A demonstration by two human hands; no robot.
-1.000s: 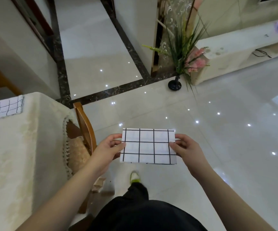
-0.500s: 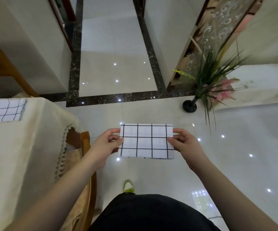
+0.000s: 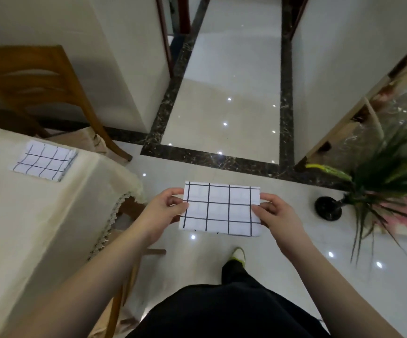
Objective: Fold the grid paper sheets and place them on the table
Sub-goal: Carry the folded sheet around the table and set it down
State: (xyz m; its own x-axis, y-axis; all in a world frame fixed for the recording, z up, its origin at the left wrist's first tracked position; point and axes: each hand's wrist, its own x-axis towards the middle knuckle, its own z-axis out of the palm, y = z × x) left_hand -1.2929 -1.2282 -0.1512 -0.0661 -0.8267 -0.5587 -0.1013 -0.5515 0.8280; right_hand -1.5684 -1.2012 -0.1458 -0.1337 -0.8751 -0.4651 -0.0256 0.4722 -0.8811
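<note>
Judging progress: one folded grid sheet is pinched at its ends by left hand and right hand over the floor, not yet placed, while another folded sheet is already laid on the worktop.

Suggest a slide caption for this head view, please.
Both hands, left and right, hold a folded grid sheet beside the table.

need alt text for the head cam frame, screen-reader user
Both hands, the left hand and right hand, pinch the short ends of a folded grid paper sheet held over a glossy tiled floor. To the left, another folded grid sheet lies on a cream-clothed table; a potted plant stands at right.
</note>
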